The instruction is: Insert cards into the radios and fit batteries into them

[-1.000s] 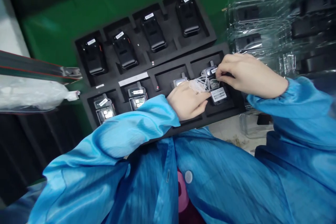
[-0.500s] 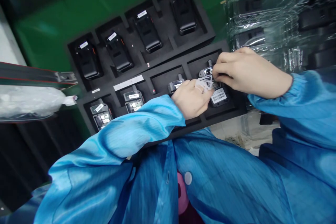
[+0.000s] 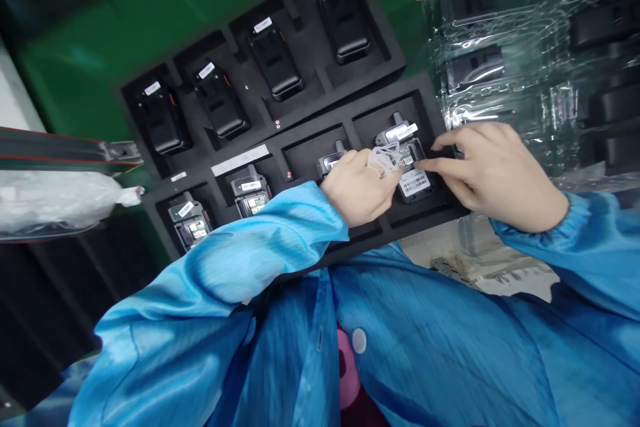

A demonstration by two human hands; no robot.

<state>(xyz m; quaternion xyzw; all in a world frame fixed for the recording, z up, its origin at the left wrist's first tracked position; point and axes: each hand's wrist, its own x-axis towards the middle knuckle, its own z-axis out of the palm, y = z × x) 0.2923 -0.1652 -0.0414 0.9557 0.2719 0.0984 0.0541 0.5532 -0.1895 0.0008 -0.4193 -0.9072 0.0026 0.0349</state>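
Your left hand [image 3: 357, 190] and right hand [image 3: 493, 173] are working over a black foam tray [image 3: 260, 140] that holds two rows of black handheld radios. Your main focus is the radio [image 3: 400, 147] in the end recess of the nearer row, lying flat, with a barcode label [image 3: 414, 182] at the end nearest you. Its long axis runs almost straight away from you, tilted slightly, with its short antenna stub [image 3: 397, 119] pointing toward the far row.

The fingers of your left hand are curled closed on a clear plastic piece [image 3: 385, 159], its exact form hard to tell, which sits on top of the radio. Your right hand's fingers are open and extended, with the index reaching in from the side, touching or just beside the radio's edge.

Your left hand also hangs over the neighbouring radio [image 3: 330, 163]. A careless shift could knock that radio in its recess. The plastic could also catch on the radio's exposed parts if pulled at an angle, while a push from your right fingers could tip the radio out of its foam seat.
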